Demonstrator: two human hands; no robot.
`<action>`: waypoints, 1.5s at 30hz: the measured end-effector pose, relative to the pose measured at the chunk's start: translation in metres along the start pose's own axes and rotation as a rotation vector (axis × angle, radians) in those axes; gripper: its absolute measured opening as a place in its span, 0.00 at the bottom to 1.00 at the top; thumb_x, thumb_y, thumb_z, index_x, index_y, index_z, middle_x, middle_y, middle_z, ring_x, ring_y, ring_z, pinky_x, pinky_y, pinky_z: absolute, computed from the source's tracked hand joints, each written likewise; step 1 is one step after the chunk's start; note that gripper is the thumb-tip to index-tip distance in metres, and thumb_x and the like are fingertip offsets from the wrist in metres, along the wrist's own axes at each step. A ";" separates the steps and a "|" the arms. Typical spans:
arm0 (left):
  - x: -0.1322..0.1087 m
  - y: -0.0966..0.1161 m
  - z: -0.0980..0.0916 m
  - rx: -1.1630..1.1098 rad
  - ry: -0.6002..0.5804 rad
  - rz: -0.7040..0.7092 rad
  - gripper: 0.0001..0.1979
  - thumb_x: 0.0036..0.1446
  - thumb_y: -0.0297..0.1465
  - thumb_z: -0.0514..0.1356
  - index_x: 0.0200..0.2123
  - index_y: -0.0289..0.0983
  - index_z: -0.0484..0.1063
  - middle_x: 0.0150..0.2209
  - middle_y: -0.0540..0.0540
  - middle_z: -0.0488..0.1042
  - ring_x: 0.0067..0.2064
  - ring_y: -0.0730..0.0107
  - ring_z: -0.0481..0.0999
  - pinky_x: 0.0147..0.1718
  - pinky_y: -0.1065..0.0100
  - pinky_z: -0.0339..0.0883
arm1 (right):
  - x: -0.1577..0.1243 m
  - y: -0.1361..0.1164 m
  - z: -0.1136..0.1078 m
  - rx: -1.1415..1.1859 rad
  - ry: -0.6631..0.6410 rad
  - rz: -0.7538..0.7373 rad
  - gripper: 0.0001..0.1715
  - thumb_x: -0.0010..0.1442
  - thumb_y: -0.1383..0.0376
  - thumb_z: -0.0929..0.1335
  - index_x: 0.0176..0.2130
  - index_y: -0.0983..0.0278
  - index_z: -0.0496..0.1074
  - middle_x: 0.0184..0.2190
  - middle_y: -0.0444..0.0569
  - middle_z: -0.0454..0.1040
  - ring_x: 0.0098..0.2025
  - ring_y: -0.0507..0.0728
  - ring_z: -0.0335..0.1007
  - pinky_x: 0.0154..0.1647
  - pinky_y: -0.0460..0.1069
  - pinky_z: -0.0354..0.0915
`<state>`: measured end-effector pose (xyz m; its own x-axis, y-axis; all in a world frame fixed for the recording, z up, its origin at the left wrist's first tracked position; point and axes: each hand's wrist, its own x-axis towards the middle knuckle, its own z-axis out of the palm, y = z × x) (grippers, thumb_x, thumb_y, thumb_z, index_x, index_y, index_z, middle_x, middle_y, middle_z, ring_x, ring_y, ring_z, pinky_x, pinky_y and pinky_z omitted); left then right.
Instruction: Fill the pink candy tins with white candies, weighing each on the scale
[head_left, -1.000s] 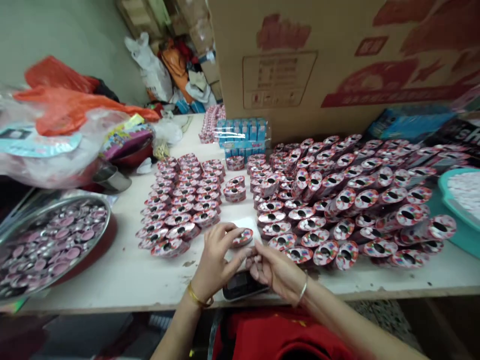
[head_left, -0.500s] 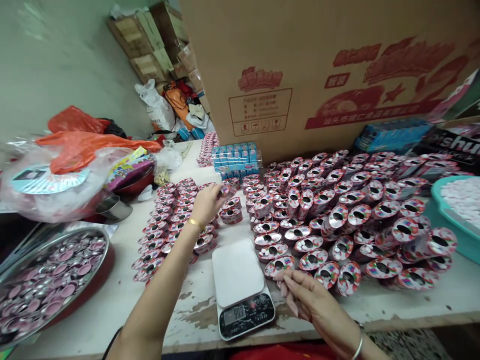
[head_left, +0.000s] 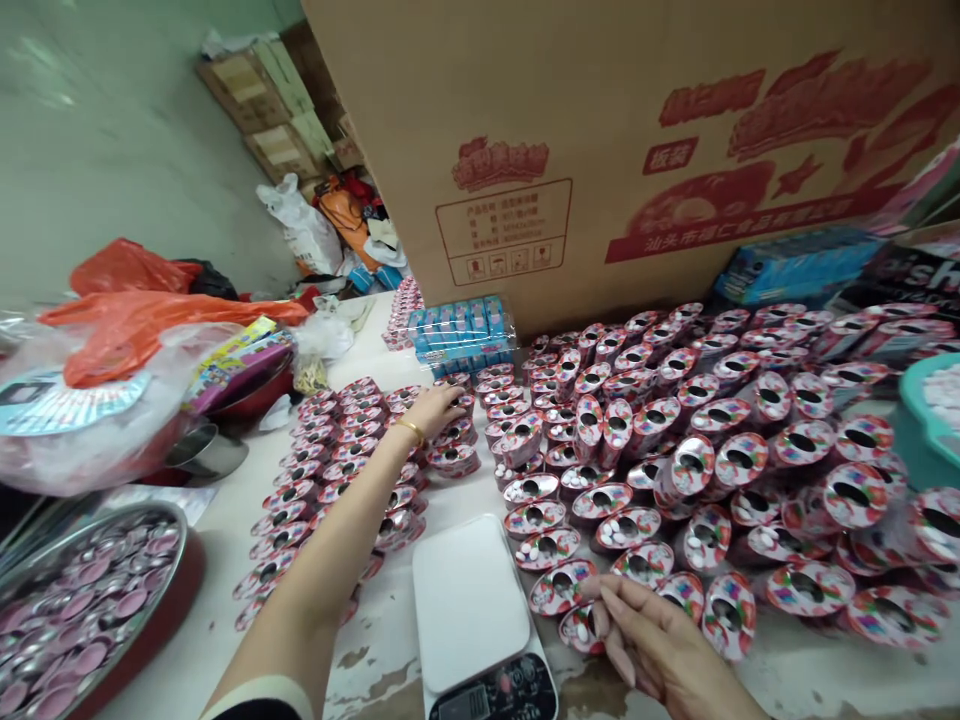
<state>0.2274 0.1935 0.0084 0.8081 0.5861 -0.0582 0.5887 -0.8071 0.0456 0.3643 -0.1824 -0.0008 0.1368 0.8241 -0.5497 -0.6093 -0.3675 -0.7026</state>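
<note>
My left hand [head_left: 433, 412] reaches out to the middle rows of printed oval tins [head_left: 453, 460]. Its fingers are curled on a tin at the far end of a row, mostly hidden by the hand. Low on the right, my right hand [head_left: 649, 635] has its thumb and fingertips pinched together beside an open tin [head_left: 577, 630] with white candies inside. Whatever lies in that pinch is too small to make out. Between my arms sits a kitchen scale [head_left: 471, 600] with a bare white platform and a dark display panel.
Many open-topped tins [head_left: 660, 415] crowd the right side, some with white candies. A teal tub [head_left: 930, 400] stands at the right edge. At left is a metal basin of pink-and-silver lids [head_left: 90, 600]. A large carton [head_left: 585, 90] and blue wrapped packs [head_left: 461, 330] stand behind.
My left hand has lowered the tin it carried into the row. The scale's display has dropped from about 90 to near zero. The view has shifted slightly; my right hand keeps its pinch.
</note>
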 end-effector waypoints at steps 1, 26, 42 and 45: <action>-0.001 0.000 0.002 -0.004 -0.010 0.007 0.18 0.58 0.37 0.54 0.52 0.42 0.64 0.49 0.43 0.69 0.51 0.61 0.67 0.50 0.61 0.58 | 0.002 0.001 -0.001 0.002 -0.010 0.007 0.26 0.46 0.48 0.72 0.36 0.65 0.71 0.26 0.44 0.67 0.17 0.41 0.52 0.18 0.41 0.39; -0.097 0.052 -0.081 0.051 0.240 -0.064 0.16 0.54 0.41 0.57 0.43 0.38 0.66 0.38 0.45 0.71 0.42 0.62 0.69 0.43 0.63 0.56 | -0.017 -0.011 0.005 -0.321 -0.313 0.069 0.22 0.56 0.49 0.66 0.33 0.66 0.66 0.24 0.43 0.67 0.18 0.45 0.58 0.17 0.41 0.49; -0.249 0.129 0.001 -0.275 0.317 -0.107 0.24 0.55 0.45 0.57 0.52 0.40 0.63 0.47 0.42 0.69 0.49 0.61 0.68 0.47 0.62 0.60 | -0.027 -0.008 0.040 -0.967 -0.389 -0.322 0.13 0.60 0.60 0.63 0.29 0.66 0.67 0.20 0.41 0.65 0.20 0.47 0.56 0.22 0.42 0.53; -0.270 0.127 0.009 -0.364 0.409 -0.189 0.18 0.58 0.41 0.55 0.47 0.39 0.66 0.41 0.44 0.72 0.43 0.65 0.70 0.43 0.65 0.63 | -0.003 -0.021 0.073 -1.272 -0.354 -0.576 0.07 0.59 0.69 0.63 0.30 0.66 0.68 0.23 0.44 0.68 0.26 0.49 0.61 0.29 0.44 0.56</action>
<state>0.0840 -0.0673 0.0209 0.5874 0.7563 0.2882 0.6342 -0.6513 0.4165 0.3197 -0.1453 0.0485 -0.1936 0.9798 -0.0496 0.5862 0.0750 -0.8067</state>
